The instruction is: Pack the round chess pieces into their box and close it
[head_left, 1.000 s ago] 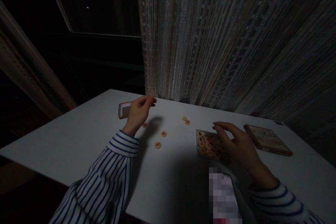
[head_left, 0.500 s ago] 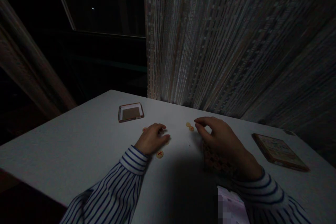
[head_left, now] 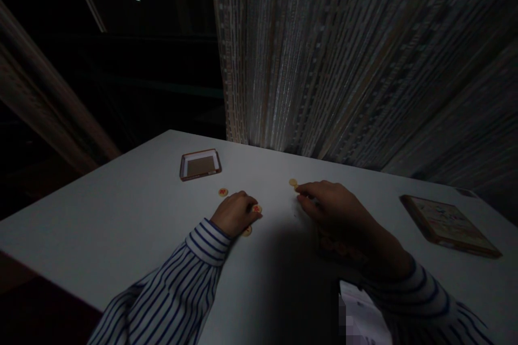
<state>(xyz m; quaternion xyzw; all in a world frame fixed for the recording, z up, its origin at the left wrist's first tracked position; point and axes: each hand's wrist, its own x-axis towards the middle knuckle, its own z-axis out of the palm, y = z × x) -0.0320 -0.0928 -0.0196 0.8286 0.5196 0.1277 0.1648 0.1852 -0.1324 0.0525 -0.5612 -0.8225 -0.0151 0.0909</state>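
Low on the white table (head_left: 154, 226), my left hand (head_left: 234, 213) has its thumb and fingers closed around a round wooden xiangqi piece (head_left: 257, 208) with a red character. Another red-marked piece (head_left: 223, 192) lies just beyond that hand, and one more (head_left: 246, 230) is partly covered below its thumb. My right hand (head_left: 334, 207) pinches at the edge of a light wooden piece (head_left: 295, 187), mostly hidden by the fingertips. A plain-looking piece (head_left: 292, 182) lies right against it. Beneath my right hand, in shadow, is a container of several round pieces (head_left: 338, 248).
At the back left stands a shallow open box part (head_left: 200, 166). A flat box with a printed top (head_left: 449, 221) lies on the right. A lit phone (head_left: 364, 312) sits at the near edge by my right sleeve. Curtains (head_left: 283, 64) hang behind the table.
My left fingers have closed around a piece. My right fingertips have come down onto one of the two far pieces. The view has shifted slightly.
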